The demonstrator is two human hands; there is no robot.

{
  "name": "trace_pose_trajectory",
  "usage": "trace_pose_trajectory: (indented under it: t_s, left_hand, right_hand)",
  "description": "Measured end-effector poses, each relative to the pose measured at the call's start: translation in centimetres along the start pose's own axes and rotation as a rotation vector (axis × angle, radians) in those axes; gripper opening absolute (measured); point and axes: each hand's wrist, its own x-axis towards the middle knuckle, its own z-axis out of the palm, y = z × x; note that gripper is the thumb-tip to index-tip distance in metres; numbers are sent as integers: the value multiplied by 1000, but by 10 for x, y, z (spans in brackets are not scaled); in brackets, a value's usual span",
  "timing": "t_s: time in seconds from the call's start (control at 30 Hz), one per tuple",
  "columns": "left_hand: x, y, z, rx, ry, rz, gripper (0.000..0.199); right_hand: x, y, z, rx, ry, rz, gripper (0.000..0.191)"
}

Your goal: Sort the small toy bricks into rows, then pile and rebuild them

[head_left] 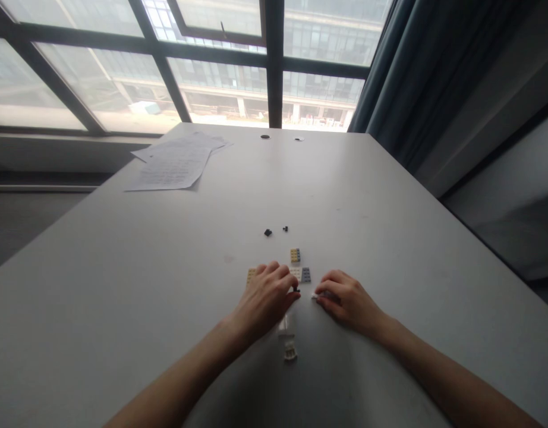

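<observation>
My left hand [271,289] is closed in a pinch on a small black piece [296,289] just above the table. Facing it, my right hand [345,295] pinches a small white piece [314,295] low over the tabletop. Beyond my fingers lie a white studded brick [296,273], a dark grey studded brick [306,274] and a yellow-and-grey studded block [295,255]. A tan studded brick [251,275] is partly covered by my left hand. Nearer me are a smooth white block [286,326] and a white piece with a curved edge [290,352].
Two small black pieces [268,232] sit farther up the white table [390,226]. Printed paper sheets [171,166] lie at its far left. Two round holes [265,137] are near the far edge, before the window [220,77]. A dark curtain [416,77] hangs at the right.
</observation>
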Motion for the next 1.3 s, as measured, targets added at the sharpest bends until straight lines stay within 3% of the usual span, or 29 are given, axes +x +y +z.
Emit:
trace_pose_trajectory:
  t_s: [0.1,0.23,0.5,0.67,0.97,1.3]
  left_hand:
    - [-1,7,2,26,-12,14,9]
    - [-1,-3,-5,-16,36,-44,10]
    - [-8,-41,-22,26,215,-151,13]
    - [-14,-69,-38,27,357,-282,17]
    - [-15,-74,-40,-1,368,-314,18]
    - [-15,-75,-36,-7,352,-307,16]
  right_hand:
    - [0,-2,2,-7,5,-2,8]
    - [2,-7,6,-14,-4,-17,8]
    - [31,-34,20,-96,-31,-133,7]
    - [64,-46,27,-192,3,-87,10]
    - [75,-50,34,-244,-122,-94,16]
    - [63,-42,22,-244,-102,-94,14]
